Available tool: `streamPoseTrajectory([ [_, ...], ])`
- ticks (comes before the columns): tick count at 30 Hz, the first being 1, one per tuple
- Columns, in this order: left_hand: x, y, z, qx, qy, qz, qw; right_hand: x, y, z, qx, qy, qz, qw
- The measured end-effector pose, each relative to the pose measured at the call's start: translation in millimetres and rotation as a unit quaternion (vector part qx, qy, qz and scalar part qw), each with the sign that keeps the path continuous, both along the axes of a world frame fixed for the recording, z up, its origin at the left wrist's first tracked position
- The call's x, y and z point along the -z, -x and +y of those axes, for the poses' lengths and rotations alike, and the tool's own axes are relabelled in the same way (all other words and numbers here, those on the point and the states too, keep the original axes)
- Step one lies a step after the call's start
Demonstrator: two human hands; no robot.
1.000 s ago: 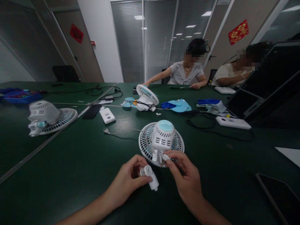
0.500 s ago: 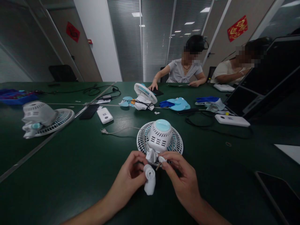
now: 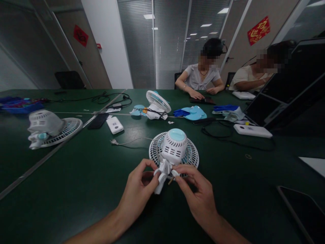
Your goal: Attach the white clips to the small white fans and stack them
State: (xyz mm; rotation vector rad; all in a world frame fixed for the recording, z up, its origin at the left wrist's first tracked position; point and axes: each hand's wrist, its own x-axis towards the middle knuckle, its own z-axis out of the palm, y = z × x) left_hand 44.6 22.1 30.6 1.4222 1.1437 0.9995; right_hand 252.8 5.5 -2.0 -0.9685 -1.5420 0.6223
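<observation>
A white fan (image 3: 174, 147) with a light-blue cap lies grille-down on the dark green table in front of me. My left hand (image 3: 139, 184) pinches a white plastic clip piece (image 3: 159, 185) against the bracket (image 3: 165, 166) at the near side of the motor housing. Close by on the right, my right hand (image 3: 195, 184) grips a white knob (image 3: 175, 173) between thumb and fingers; a brownish metal screw shaft (image 3: 171, 180) points down from it. The fan's plug (image 3: 114, 142) and pale cord stretch to the left. My fingers partly cover both small parts.
Another white fan (image 3: 45, 127) lies at the left, a third (image 3: 155, 107) further back. A white power bank (image 3: 114, 125), blue fan blades (image 3: 195, 113), black cables (image 3: 220, 130) and a phone (image 3: 302, 210) lie around. Two people sit across the table near a dark case (image 3: 286, 88).
My left hand has brought the white clip piece up and away from me, against the fan's bracket. The right hand stays nearly still. Across the table, a person's hand has shifted right with a dark object.
</observation>
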Motion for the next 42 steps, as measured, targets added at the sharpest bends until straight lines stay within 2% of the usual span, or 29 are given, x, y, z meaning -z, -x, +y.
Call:
streamPoseTrajectory([
  [6,2.8,-4.2,-3.3,-0.056,0.033,-0.033,0.997,-3.3,3.9,-3.5,-0.029,-0.036,-0.053,0.998],
  [11,5.8,-7.0,-6.3,-0.101,0.046,-0.08,0.991,-0.4,5.8,-5.3,-0.031,-0.037,-0.085,0.995],
  [13,6.5,-7.1,-10.1,-0.091,0.043,-0.088,0.991,0.0,6.2,-5.7,-0.028,-0.029,-0.088,0.995],
  [17,13.0,-5.1,-20.0,-0.033,0.029,-0.104,0.994,-2.1,7.3,-6.0,-0.024,-0.027,-0.088,0.995],
  [22,18.6,0.9,-21.9,-0.037,0.058,-0.102,0.992,-5.0,7.1,-4.2,-0.009,-0.044,-0.064,0.997],
  [29,20.6,2.7,-7.2,-0.021,0.024,-0.09,0.995,-5.1,1.8,4.0,0.083,-0.092,-0.037,0.992],
  [34,28.1,-4.1,-4.4,-0.023,0.03,-0.099,0.994,-4.1,0.3,6.6,0.092,-0.112,-0.058,0.988],
  [42,26.6,-2.3,-9.3,0.013,0.053,-0.163,0.985,-4.2,-2.1,6.9,0.117,-0.132,-0.072,0.982],
])
